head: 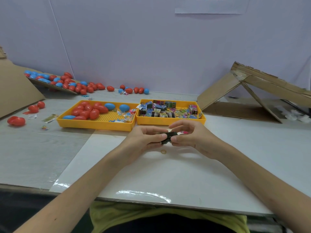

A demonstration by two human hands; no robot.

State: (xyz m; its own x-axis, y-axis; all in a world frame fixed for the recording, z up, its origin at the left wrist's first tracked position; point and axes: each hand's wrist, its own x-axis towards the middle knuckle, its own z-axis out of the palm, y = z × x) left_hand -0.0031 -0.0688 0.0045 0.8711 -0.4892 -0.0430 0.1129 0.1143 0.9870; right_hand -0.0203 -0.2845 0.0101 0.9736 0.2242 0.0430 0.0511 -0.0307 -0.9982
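fingers (164,135) of both hands pinch small dark packet (170,137) above table (252,145); rubber band (163,151) just below

Small dark folded packet (169,137), pinched between both hands above the white table.

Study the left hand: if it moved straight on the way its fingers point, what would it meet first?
Probably the right hand: the left hand points across at it, with only the small dark item both hold between them. Depth is unclear.
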